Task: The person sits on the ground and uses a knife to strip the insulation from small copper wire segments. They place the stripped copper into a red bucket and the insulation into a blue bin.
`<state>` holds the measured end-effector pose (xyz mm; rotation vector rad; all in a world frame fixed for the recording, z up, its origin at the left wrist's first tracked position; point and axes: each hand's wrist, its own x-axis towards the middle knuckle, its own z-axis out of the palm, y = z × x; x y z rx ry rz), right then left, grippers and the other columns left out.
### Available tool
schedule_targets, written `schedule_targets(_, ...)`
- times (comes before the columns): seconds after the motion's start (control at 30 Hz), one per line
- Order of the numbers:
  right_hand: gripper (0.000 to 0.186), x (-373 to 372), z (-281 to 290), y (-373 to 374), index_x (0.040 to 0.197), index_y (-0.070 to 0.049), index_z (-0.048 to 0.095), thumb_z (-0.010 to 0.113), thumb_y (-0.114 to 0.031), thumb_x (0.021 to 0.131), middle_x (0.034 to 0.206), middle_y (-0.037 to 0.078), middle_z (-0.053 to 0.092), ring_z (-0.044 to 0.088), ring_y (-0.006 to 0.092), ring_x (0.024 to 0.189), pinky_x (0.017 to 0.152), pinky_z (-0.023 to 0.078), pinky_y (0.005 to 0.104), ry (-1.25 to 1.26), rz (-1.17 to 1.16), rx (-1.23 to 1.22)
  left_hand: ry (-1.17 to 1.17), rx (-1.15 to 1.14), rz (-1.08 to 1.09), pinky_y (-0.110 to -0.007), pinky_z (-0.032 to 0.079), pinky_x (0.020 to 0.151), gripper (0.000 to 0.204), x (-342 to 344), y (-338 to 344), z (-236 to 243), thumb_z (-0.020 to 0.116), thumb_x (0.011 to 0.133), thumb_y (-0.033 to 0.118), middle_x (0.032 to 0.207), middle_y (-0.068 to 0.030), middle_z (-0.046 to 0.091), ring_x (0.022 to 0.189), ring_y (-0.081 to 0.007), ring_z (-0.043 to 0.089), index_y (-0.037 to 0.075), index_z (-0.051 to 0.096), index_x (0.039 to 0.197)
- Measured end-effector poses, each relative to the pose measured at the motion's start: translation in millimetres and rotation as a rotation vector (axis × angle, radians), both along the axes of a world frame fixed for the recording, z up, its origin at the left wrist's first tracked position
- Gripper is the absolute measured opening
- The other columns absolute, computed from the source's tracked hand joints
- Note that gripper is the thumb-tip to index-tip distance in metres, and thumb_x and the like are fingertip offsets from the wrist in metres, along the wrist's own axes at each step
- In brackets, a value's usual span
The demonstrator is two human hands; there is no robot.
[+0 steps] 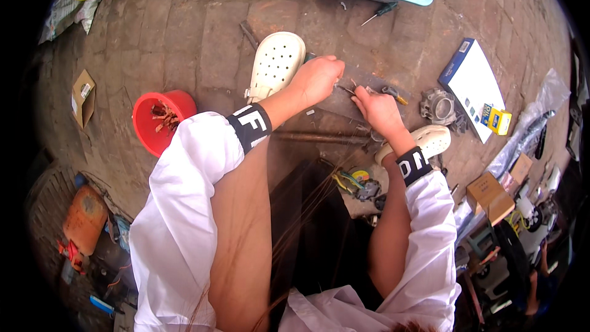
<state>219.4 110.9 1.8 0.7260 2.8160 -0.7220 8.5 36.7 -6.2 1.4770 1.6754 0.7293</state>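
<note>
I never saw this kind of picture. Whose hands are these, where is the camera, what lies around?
No machine: these are a person's bare hands. A wide fisheye camera on the head looks down, so straight edges bend. The left hand is closed, its palm hidden; the right hand pinches a thin piece, too small to identify. On the paved floor lie a screwdriver, a metal part and a flat blue-and-white box; a red bucket holds brownish scraps.

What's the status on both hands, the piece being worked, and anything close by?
Left hand curled shut, contents hidden. Right hand pinching thin dark piece between the hands, type unclear. Yellow-and-black tool close beside right hand.
</note>
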Motion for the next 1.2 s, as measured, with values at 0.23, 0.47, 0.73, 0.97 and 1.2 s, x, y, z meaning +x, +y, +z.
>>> schedule_targets(0.23, 0.019, 0, -2, -11, 0.089, -0.01, 0.05, 0.058, -0.027, 0.093, 0.067, 0.012, 0.062, 0.063, 0.0338, 0.062, 0.055, 0.049, 0.0449, -0.037, -0.04, 0.017, 0.007, 0.02, 0.0, -0.045, 0.048, 0.071, 0.007, 1, -2, -4, 0.062, 0.077, -0.001, 0.084, -0.0153, 0.06, 0.082, -0.0369, 0.061, 0.0, 0.059, 0.083)
schedule_targets(0.47, 0.02, -2, 1, -3, 0.089, -0.009, 0.05, 0.057, -0.028, 0.094, 0.067, 0.014, 0.061, 0.062, 0.0354, 0.062, 0.055, 0.049, 0.0453, 0.032, -0.052, -0.038, 0.021, 0.003, -0.003, -0.045, 0.048, 0.071, 0.007, 0, -1, -4, 0.062, 0.078, -0.001, 0.084, -0.0151, 0.06, 0.082, -0.0363, 0.061, 0.001, 0.06, 0.083)
schedule_targets(0.73, 0.021, -3, 4, 0, 0.09, -0.01, 0.052, 0.057, -0.029, 0.094, 0.069, 0.015, 0.062, 0.063, 0.0356, 0.063, 0.055, 0.049, 0.0449, 0.008, -0.038, -0.037, 0.012, -0.009, 0.016, -0.044, 0.048, 0.072, 0.008, 0, 1, 1, 0.063, 0.078, -0.001, 0.085, -0.0151, 0.06, 0.083, -0.0359, 0.061, 0.001, 0.06, 0.085)
schedule_targets(0.97, 0.021, -1, 3, -5, 0.091, -0.01, 0.051, 0.057, -0.03, 0.094, 0.068, 0.014, 0.062, 0.063, 0.0349, 0.063, 0.055, 0.049, 0.0447, 0.004, -0.045, -0.036, 0.0, -0.066, 0.005, -0.043, 0.048, 0.072, 0.008, 1, 0, -1, 0.063, 0.078, -0.001, 0.085, -0.0143, 0.061, 0.082, -0.0344, 0.061, 0.0, 0.061, 0.085)
schedule_targets(1.2, 0.02, -6, 0, -12, 0.091, -0.01, 0.051, 0.057, -0.029, 0.094, 0.068, 0.014, 0.062, 0.064, 0.0346, 0.065, 0.056, 0.05, 0.0451, -0.06, -0.115, 0.024, -0.036, -0.116, 0.026, -0.041, 0.049, 0.072, 0.008, -3, 8, 1, 0.064, 0.077, -0.001, 0.085, -0.0154, 0.063, 0.08, -0.0345, 0.061, -0.001, 0.062, 0.084)
